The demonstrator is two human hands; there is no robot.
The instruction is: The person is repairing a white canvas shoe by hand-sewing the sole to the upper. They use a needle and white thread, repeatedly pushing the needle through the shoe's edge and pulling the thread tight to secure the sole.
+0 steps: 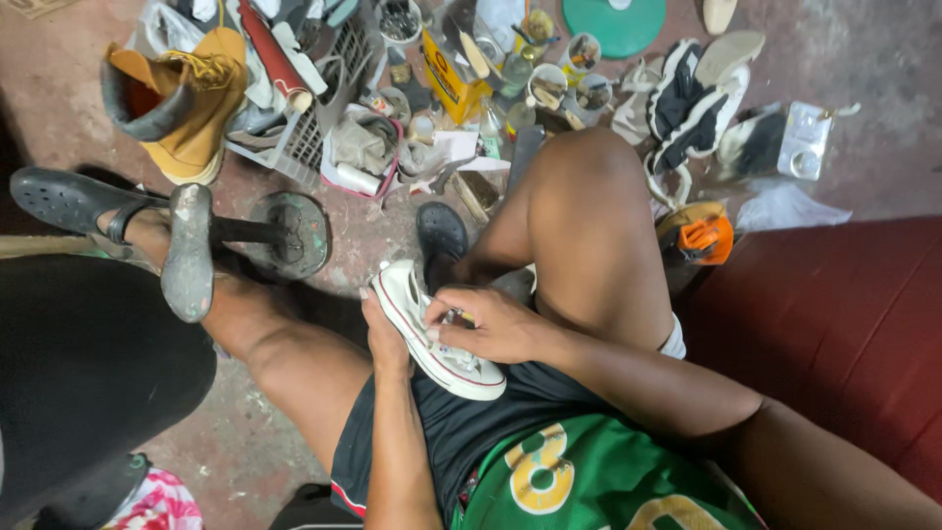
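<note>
Both your hands close on the white sneaker (pixel 437 334) over your lap: left hand (pixel 385 339) cups its underside, right hand (pixel 486 324) pinches at its laces. Far across the floor (pixel 863 157), a yellow rectangular box (pixel 453 83) stands among jars, right of a tan boot (pixel 186 98).

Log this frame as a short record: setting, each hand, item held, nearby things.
Setting: seated person, cluttered red floor
Left hand: grips white sneaker from beneath
Right hand: fingers on the sneaker's upper side; a small tool may be pinched, unclear
Nearby: metal shoe last stand beside left knee, tan boot on a crate, orange tool by right knee, green lid
</note>
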